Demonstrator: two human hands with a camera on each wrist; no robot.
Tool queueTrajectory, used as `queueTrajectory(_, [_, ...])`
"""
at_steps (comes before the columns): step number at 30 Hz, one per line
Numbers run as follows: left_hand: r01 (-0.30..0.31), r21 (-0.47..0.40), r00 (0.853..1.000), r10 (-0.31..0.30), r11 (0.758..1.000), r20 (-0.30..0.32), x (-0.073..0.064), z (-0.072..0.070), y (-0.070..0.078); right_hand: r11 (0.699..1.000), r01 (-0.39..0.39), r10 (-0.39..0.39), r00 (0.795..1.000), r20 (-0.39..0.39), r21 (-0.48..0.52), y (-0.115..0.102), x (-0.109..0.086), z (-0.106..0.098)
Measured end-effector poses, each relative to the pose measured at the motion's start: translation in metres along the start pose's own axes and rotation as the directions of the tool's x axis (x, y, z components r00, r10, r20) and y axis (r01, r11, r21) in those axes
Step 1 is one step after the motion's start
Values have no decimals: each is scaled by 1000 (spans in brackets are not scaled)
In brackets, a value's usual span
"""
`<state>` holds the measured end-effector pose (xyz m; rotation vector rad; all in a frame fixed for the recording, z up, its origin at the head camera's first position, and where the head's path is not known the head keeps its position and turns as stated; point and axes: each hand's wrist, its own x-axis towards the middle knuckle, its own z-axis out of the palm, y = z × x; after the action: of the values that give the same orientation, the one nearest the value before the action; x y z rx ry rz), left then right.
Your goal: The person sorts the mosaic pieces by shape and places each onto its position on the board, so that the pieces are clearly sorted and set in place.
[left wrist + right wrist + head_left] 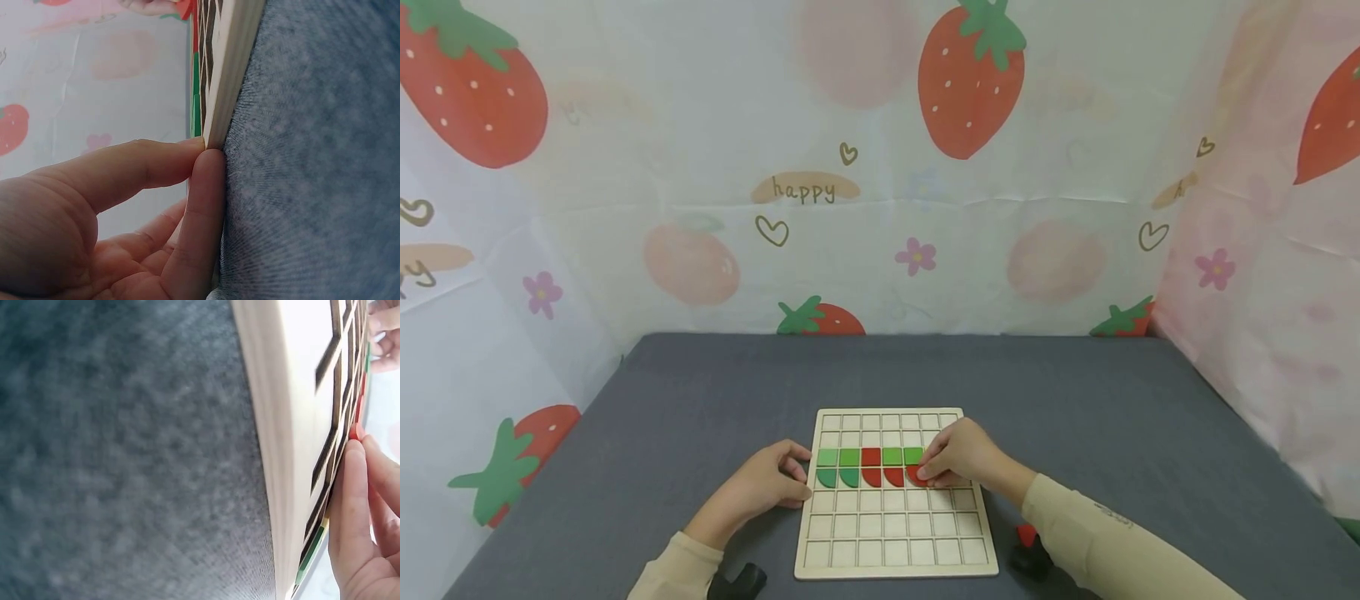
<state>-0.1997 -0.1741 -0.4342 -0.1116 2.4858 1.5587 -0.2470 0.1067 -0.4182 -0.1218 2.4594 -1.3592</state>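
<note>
A pale wooden grid board (pixel 859 527) lies flat before me. One row holds green squares (pixel 849 457) and a red square (pixel 871 457); below it sit green and red quarter-round tiles (pixel 872 477). My right hand (pixel 964 454) reaches over the board's right side, thumb and finger pinching a red rounded tile (pixel 356 432) at the end of the lower row. That hand hides several cells; the right wrist view shows a green tile (pixel 310 553) beyond the fingers. At the board's left edge, my left hand (pixel 767 479) rests its thumb and fingertips against the side.
Dark grey cloth (pixel 715 379) covers the table, with strawberry-printed sheets (pixel 880 258) hanging behind and at both sides. Black wrist gear (pixel 741 581) shows below the left sleeve. Near the right forearm, a small red patch (pixel 1026 534) appears beside a black piece (pixel 1032 560).
</note>
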Motion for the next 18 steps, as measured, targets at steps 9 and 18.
queueTrajectory(9, [-1, 11, 1000, 1, 1000, 5, -1, -1, 1, 996, 43, -44, 999, -11, -79, -2, 0, 2])
queueTrajectory(18, [0, 5, 1000, 0, 1000, 13, -1, 0, 1, 987, 104, -108, 994, -25, -123, -1, -4, 4])
